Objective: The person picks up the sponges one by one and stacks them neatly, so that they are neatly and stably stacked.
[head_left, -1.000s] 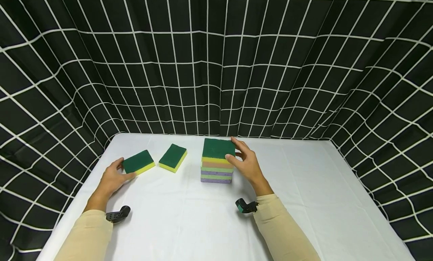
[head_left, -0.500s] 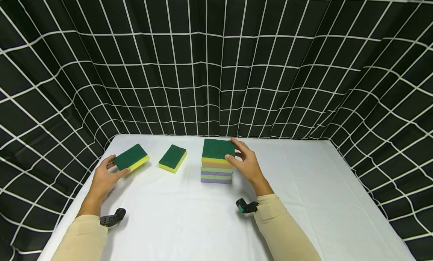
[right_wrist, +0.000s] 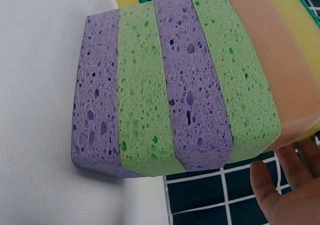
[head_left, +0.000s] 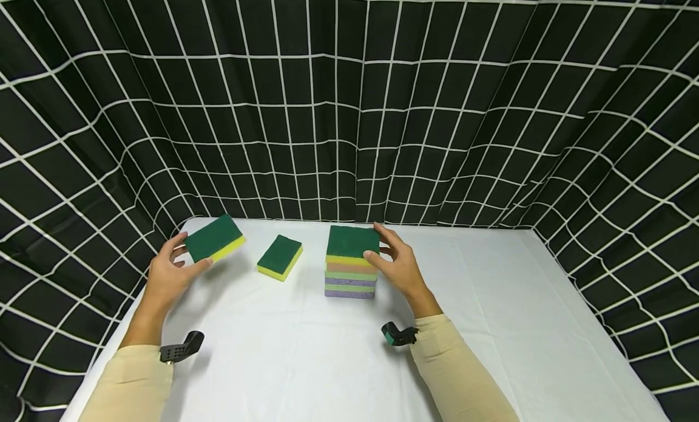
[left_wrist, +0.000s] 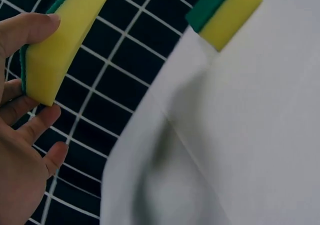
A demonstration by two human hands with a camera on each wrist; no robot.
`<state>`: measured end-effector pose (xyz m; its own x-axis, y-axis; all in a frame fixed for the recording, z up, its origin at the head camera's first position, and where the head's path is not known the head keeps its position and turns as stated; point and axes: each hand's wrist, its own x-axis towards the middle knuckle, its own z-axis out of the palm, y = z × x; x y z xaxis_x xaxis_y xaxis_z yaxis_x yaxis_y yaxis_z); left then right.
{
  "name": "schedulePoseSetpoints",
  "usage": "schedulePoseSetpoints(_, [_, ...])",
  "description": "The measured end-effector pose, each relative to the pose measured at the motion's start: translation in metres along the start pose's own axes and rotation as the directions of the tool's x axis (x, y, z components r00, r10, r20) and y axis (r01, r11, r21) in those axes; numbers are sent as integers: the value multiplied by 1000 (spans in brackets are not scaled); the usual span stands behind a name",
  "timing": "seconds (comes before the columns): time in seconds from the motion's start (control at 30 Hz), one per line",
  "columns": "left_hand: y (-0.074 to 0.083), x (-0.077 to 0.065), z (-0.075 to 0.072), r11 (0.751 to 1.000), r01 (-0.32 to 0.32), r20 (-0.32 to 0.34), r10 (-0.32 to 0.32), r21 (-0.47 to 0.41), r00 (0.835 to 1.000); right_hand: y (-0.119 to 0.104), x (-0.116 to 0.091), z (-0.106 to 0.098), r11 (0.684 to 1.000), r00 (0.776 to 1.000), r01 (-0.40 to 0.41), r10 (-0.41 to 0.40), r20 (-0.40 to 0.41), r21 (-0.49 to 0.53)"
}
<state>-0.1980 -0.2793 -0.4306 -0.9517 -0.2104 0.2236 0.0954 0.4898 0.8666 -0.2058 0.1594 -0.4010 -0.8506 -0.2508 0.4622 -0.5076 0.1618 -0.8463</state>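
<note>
In the head view my left hand holds a green-and-yellow scouring sponge by its edges, thumb at the near side, fingers at the far side. It hangs over the table's left part, its shadow below. The left wrist view shows its yellow foam under the thumb. My right hand grips the top of a sponge stack, thumb and fingers at the right side of the uppermost scouring sponge. Below that lie an orange sponge and alternating green and purple porous sponges.
Another green-and-yellow sponge lies flat between the left hand and the stack. A white cloth covers the table. Dark curtains with a white grid enclose the back and sides.
My left hand has lifted its sponge off the table and carried it left, then farther back, tilting it. The right hand and the stack have stayed in place.
</note>
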Motion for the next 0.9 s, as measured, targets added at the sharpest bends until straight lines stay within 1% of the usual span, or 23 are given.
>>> schedulePoseSetpoints(0.27, [24, 0, 2, 999, -40, 32, 41, -35, 999, 1, 0, 0, 1000, 1000, -10, 10, -7, -1])
schedulePoseSetpoints(0.4, [35, -1, 6, 996, -77, 48, 80, -47, 996, 2, 0, 0, 1000, 1000, -6, 6, -5, 4])
schedulePoseSetpoints(0.63, [51, 1, 12, 985, -164, 53, 167, -58, 985, 3, -1, 0, 1000, 1000, -12, 12, 1, -1])
schedulePoseSetpoints(0.73, [60, 3, 14, 983, -175, 65, 179, -61, 982, 3, -1, 0, 1000, 1000, -15, 15, -1, -2])
schedulePoseSetpoints(0.9, [75, 5, 23, 978, -195, 107, 203, -78, 973, 3, -1, 0, 1000, 1000, -20, 20, 2, -4])
